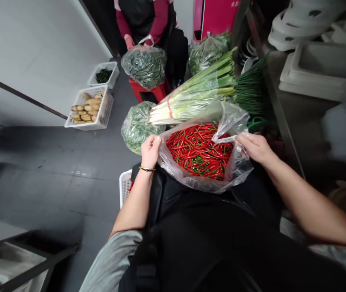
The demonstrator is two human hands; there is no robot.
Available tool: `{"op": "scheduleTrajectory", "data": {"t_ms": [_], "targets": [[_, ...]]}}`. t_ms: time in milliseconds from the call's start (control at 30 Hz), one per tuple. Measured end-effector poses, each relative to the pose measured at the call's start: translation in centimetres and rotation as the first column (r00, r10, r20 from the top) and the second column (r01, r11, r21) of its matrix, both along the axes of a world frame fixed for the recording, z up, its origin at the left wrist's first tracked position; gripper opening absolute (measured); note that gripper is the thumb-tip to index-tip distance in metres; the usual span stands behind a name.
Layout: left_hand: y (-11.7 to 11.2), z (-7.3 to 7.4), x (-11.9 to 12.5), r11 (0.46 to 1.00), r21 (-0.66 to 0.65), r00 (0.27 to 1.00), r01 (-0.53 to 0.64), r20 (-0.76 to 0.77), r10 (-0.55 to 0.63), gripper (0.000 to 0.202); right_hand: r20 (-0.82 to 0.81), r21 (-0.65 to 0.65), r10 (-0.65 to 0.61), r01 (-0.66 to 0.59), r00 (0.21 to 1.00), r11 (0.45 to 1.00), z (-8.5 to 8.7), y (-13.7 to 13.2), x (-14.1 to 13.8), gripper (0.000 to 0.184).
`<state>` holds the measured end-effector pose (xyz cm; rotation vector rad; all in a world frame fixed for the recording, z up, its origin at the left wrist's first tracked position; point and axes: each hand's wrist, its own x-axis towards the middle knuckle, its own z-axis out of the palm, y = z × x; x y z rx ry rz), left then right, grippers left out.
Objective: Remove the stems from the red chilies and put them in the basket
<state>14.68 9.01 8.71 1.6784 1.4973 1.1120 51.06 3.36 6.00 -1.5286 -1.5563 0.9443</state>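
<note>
A clear plastic bag rests on my lap with its mouth spread wide. Inside it lies a heap of red chili peppers with green stems. My left hand pinches the bag's rim on the left side. On the right side, my right hand grips the rim, with some loose plastic bunched beside it. Just beyond the bag, a bundle of leeks tied with a red band lies slanted. Close to my left hand is a bag of leafy greens.
A co-worker sits opposite, hands at a bag of greens on a red stool. White baskets of potato-like tubers and dark greens stand by the left wall. A metal shelf with white tubs runs along the right.
</note>
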Motion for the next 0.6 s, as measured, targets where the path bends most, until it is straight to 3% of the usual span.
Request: {"op": "scheduleTrajectory", "data": {"t_ms": [100, 133, 200, 233, 267, 333, 367, 433, 533, 600], "targets": [[-1.9, 2.8, 1.2, 0.975, 0.22, 0.95, -0.026, -0.298, 0.093, 0.032, 0.222, -0.043, 0.032, -0.023, 0.974, 0.999, 1.5, -0.1, 1.0, 0.04], [-3.0, 3.5, 1.8, 0.959, 0.282, 0.926, 0.027, -0.369, 0.082, 0.037, 0.334, -0.03, -0.005, 0.015, 0.943, 0.999, 2.6, -0.5, 1.1, 0.034], [-5.3, 3.9, 3.1, 0.92, 0.259, 0.85, 0.295, -0.511, -0.128, 0.04, 0.54, 0.12, -0.157, 0.109, 0.827, 0.987, 5.4, -1.6, 0.3, 0.031], [-6.5, 3.6, 3.7, 0.865, 0.17, 0.758, 0.473, -0.578, -0.301, 0.038, 0.587, 0.282, -0.279, 0.131, 0.76, 0.95, 6.9, -2.1, -0.7, 0.04], [-7.4, 3.0, 4.2, 0.776, 0.04, 0.624, 0.629, -0.621, -0.474, 0.034, 0.569, 0.412, -0.318, 0.072, 0.758, 0.908, 8.0, -2.4, -2.0, 0.046], [-9.0, 1.3, 4.6, 0.579, -0.237, 0.341, 0.78, -0.615, -0.711, 0.028, 0.536, 0.533, -0.219, -0.126, 0.815, 0.837, 9.0, -2.3, -5.2, 0.045], [-9.5, 0.4, 4.5, 0.514, -0.342, 0.248, 0.787, -0.588, -0.77, 0.027, 0.585, 0.484, -0.064, -0.284, 0.809, 0.827, 8.5, -1.7, -6.9, 0.04], [-10.2, -0.6, 3.8, 0.464, -0.459, 0.17, 0.758, -0.548, -0.819, 0.025, 0.738, 0.233, 0.16, -0.47, 0.656, 0.851, 6.0, 0.3, -9.5, 0.033], [-10.9, 0.0, 2.4, 0.464, -0.484, 0.184, 0.742, -0.518, -0.835, 0.024, 0.865, -0.176, 0.355, -0.447, 0.356, 0.877, 1.0, 3.4, -10.8, 0.03], [-10.9, 1.2, 2.2, 0.489, -0.447, 0.247, 0.749, -0.496, -0.833, 0.025, 0.861, -0.296, 0.43, -0.421, 0.272, 0.858, -1.1, 4.0, -10.2, 0.03]]}}
